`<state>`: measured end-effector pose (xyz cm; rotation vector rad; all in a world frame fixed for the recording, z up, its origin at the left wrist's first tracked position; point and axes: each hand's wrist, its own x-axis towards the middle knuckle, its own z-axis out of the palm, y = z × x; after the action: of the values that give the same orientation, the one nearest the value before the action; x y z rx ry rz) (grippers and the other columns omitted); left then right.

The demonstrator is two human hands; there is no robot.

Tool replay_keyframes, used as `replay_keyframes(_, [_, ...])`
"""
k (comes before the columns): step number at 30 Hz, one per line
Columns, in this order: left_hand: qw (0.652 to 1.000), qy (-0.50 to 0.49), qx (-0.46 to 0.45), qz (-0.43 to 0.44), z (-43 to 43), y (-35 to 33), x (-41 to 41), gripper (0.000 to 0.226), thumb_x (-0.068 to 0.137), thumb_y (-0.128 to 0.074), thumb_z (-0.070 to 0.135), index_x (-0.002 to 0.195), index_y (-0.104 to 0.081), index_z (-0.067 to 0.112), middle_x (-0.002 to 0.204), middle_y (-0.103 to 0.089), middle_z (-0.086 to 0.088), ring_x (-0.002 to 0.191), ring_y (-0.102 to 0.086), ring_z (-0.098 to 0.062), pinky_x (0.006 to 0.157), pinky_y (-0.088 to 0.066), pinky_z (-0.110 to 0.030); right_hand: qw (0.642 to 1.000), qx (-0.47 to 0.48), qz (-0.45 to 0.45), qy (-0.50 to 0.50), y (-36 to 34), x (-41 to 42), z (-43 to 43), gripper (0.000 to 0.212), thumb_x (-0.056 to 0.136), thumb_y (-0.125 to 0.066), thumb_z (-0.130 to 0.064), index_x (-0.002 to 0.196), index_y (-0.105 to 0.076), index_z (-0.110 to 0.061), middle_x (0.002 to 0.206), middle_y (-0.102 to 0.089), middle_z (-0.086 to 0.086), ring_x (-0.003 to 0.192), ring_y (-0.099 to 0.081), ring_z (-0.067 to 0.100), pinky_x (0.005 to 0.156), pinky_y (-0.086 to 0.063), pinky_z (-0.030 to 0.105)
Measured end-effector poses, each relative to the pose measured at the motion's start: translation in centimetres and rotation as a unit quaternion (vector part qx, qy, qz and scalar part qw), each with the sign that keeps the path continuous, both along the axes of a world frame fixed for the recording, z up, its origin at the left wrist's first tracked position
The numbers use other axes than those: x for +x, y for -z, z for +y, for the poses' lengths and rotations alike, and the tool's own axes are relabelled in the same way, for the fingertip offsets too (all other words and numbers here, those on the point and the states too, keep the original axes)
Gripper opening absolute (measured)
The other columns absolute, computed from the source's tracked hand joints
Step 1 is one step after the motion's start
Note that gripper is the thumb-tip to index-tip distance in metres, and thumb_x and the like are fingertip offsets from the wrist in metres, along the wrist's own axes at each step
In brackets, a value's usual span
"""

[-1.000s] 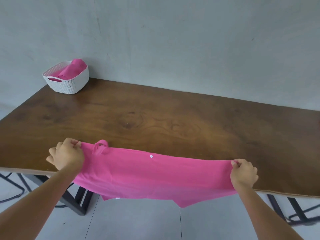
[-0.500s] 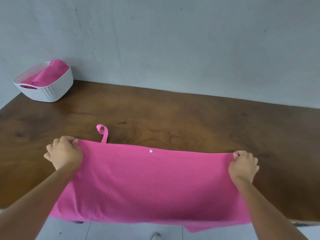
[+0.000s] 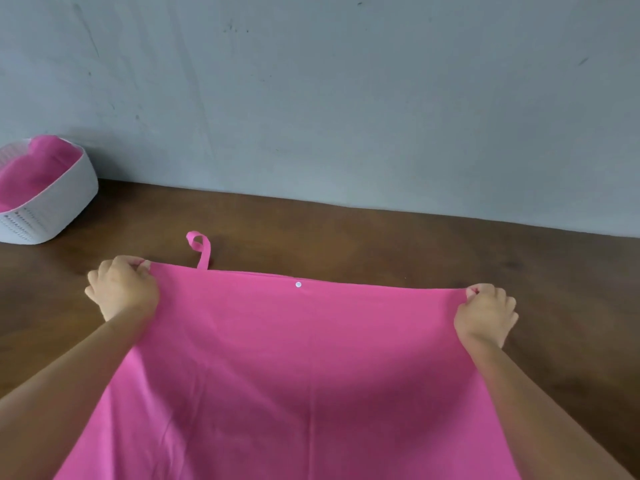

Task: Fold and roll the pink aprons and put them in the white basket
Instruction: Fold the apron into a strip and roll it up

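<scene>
A pink apron point(image 3: 304, 368) lies spread flat on the brown wooden table point(image 3: 346, 237), reaching from mid-table down to the bottom of the frame. My left hand point(image 3: 121, 292) pinches its far left corner. My right hand point(image 3: 485, 313) pinches its far right corner. A pink strap loop point(image 3: 201, 247) curls out past the far edge near my left hand, and a white snap point(image 3: 298, 284) sits on that edge. The white basket point(image 3: 52, 209) stands at the table's far left, holding rolled pink cloth point(image 3: 31, 174).
A grey wall point(image 3: 346, 98) runs along the back of the table. Bare wood lies between the apron's far edge and the wall, and to the right of my right hand.
Both hands have pushed the apron's top edge away from me across the table, so most of the cloth now lies on the wood instead of hanging off the near edge.
</scene>
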<state>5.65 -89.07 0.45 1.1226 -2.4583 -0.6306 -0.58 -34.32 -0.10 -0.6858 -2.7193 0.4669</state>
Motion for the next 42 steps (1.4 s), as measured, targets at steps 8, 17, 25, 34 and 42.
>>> replay_keyframes(8, [1.0,-0.005,-0.011,-0.004,-0.8,0.2,-8.0,0.02,0.098,-0.056,0.014,0.108,-0.072,0.008,0.119,-0.061,-0.026,0.115,-0.047,-0.046,0.102,-0.034,-0.052,1.0,0.009,0.009,-0.013,0.3,-8.6,-0.6,0.018,0.09,-0.055,-0.002,0.103,-0.064,-0.011,0.114,-0.059,0.018,0.113,-0.045,0.039,0.096,-0.035,0.049])
replay_keyframes(17, [1.0,0.008,-0.014,0.011,-2.1,0.6,-15.8,0.02,0.099,-0.054,0.014,0.107,-0.073,0.01,0.12,-0.061,-0.023,0.117,-0.046,-0.045,0.104,-0.033,-0.051,1.0,0.021,0.015,-0.015,0.9,-16.5,-1.1,0.016,0.096,-0.053,-0.009,0.109,-0.063,-0.008,0.119,-0.057,0.021,0.117,-0.044,0.039,0.097,-0.034,0.05])
replay_keyframes(25, [0.999,0.008,-0.018,0.029,-3.0,1.0,-20.3,0.018,0.095,-0.058,0.017,0.107,-0.071,0.012,0.118,-0.063,-0.022,0.115,-0.049,-0.046,0.099,-0.037,-0.049,1.0,0.014,0.018,-0.008,1.5,-21.5,-1.2,0.023,0.098,-0.054,-0.015,0.113,-0.062,-0.001,0.122,-0.056,0.026,0.118,-0.043,0.043,0.099,-0.033,0.051])
replay_keyframes(34, [0.999,-0.012,-0.001,0.04,-3.6,1.2,-21.9,0.018,0.091,-0.057,0.024,0.1,-0.073,0.022,0.108,-0.07,-0.016,0.111,-0.055,-0.043,0.098,-0.037,-0.048,0.998,-0.035,0.045,0.0,1.3,-23.1,-1.1,0.02,0.099,-0.057,-0.02,0.11,-0.069,-0.008,0.115,-0.062,0.022,0.114,-0.048,0.043,0.097,-0.037,0.05])
replay_keyframes(42, [1.0,-0.006,0.021,0.009,-3.3,0.0,-22.0,0.013,0.092,-0.061,0.025,0.103,-0.069,0.021,0.116,-0.067,-0.018,0.117,-0.052,-0.043,0.101,-0.036,-0.05,0.994,-0.094,0.052,0.002,0.7,-22.9,-0.9,0.02,0.098,-0.062,-0.025,0.112,-0.061,-0.01,0.123,-0.059,0.02,0.119,-0.048,0.043,0.102,-0.036,0.052])
